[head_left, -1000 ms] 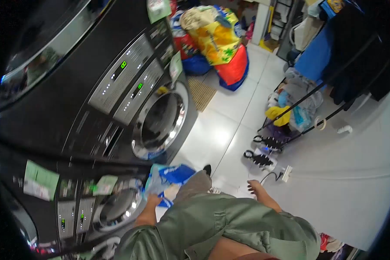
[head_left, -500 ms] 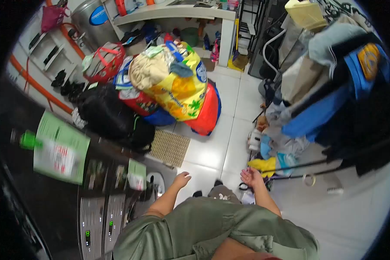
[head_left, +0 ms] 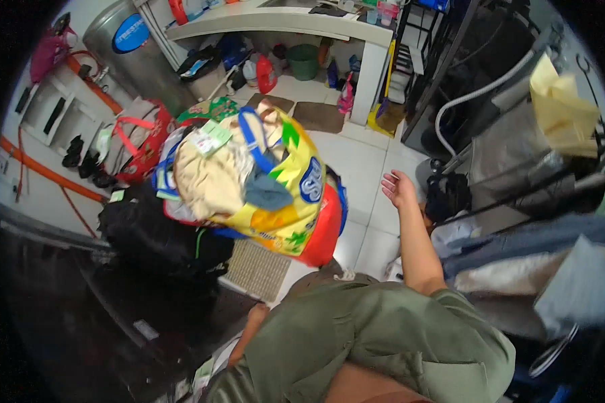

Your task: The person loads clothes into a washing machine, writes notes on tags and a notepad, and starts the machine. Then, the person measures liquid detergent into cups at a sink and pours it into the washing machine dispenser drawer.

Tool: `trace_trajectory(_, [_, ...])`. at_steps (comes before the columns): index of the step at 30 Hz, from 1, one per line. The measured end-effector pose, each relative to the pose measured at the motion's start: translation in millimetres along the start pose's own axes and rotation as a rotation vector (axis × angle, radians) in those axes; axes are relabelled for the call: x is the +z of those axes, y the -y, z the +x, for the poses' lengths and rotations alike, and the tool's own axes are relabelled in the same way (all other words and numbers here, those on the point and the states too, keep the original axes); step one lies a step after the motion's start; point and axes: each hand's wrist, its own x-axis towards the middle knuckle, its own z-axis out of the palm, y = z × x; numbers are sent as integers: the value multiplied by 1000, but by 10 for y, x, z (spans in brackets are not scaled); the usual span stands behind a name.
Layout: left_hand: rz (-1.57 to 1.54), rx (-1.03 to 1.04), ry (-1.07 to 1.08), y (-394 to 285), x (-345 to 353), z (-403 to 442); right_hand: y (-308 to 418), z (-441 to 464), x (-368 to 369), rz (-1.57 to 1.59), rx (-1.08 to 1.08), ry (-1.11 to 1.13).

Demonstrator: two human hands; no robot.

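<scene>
My right hand (head_left: 398,188) is held out over the white tiled floor, its fingers apart and nothing in them. It is right of a big yellow shopping bag (head_left: 275,221) that bulges with cloth, without touching it. Cream cloth (head_left: 212,174) and a grey-blue cloth (head_left: 267,188) spill from the bag's top, with a green-and-white paper slip (head_left: 210,138) on the cream cloth. My left hand (head_left: 257,312) is low beside my green shirt (head_left: 316,336), near a beige mat (head_left: 255,269); its fingers are mostly hidden.
A black bag (head_left: 161,228) and a red bag (head_left: 141,141) stand left of the yellow bag. Behind are a counter (head_left: 275,27), a green bucket (head_left: 304,62) and a metal cylinder (head_left: 134,60). Clothes hang on a rack (head_left: 517,168) at the right.
I have come closer to the yellow bag, which looks larger and nearer. My right hand reaches further forward; my left hand is now mostly behind the shirt.
</scene>
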Motion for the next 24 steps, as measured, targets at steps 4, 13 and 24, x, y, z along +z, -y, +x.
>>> trace_trajectory(4, [-184, -284, 146, -387, -266, -41, 586, 589, 552, -575, -437, -105])
trace_trajectory(13, [-403, -529, 74, -1686, -800, 819, 2977, 3512, 1927, -970, -1194, -375])
trace_trajectory(24, [-601, -775, -199, -3246, -1702, 1372, 4490, 6029, 3248, -1298, -968, -697])
